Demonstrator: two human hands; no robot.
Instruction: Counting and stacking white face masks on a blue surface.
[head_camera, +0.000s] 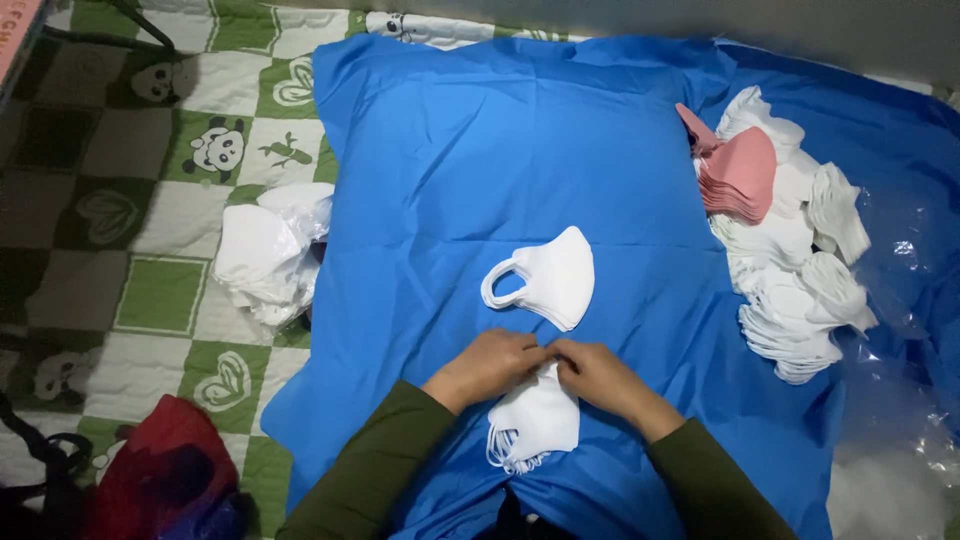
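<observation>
Both hands meet over a small stack of folded white face masks (535, 418) that lies on a blue sheet (450, 150) just in front of the person. The left hand (487, 367) and the right hand (600, 378) touch at their fingertips, and the fingers of each are closed in a pinch on the top edge of the stack; how many layers sit in that pinch cannot be told, since the knuckles hide it. The ear loops of the stack fan out loose at its lower left corner.

The likely trouble is the pinch itself: the masks are thin and lie flush together, so two may come up where one is meant, or the top one may slip out and drag the rest askew. The loose loops could snag on each other or on a sleeve cuff and pull the stack apart.

A single white mask (548, 277) lies flat just beyond the hands, its loop pointing left; a careless forward sweep would push it out of place. To the right a big heap of white masks (800, 290) with a pink stack (742, 175) leans near crinkled clear plastic (900, 300) and could slide. A loose pile of white bags or wrappers (265, 255) rests on the panda-print mat (130, 230), half off the sheet.
</observation>
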